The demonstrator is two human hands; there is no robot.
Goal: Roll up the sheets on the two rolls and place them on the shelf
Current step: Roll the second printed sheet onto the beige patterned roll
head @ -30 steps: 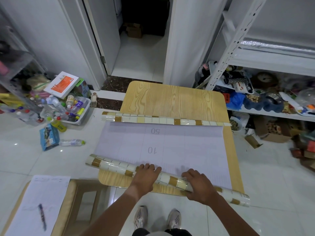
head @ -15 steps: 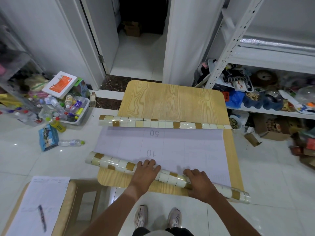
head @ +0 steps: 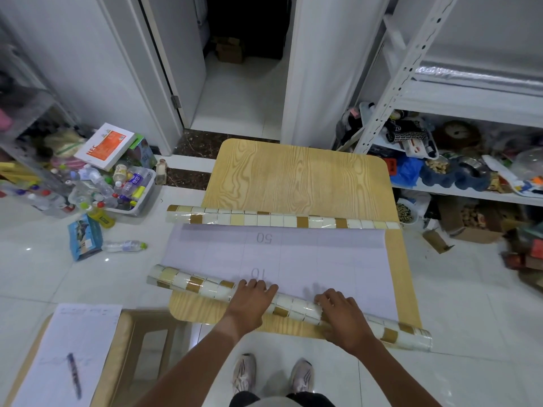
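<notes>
My left hand (head: 252, 301) and right hand (head: 343, 315) press, apart, on the near cream-and-gold tile-patterned roll (head: 296, 305) on the wooden table (head: 293, 177); pale backing sheet (head: 293, 259) lies unrolled before the far matching roll (head: 282, 219), white metal shelf (head: 470, 95) unreached.

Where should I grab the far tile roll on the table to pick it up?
Probably from above, near the middle of the far roll, fingers wrapping over its round top. It lies flat and long across the table, so a middle grip keeps it balanced. The sheet joins its near side, so lifting would drag that sheet along.
</notes>
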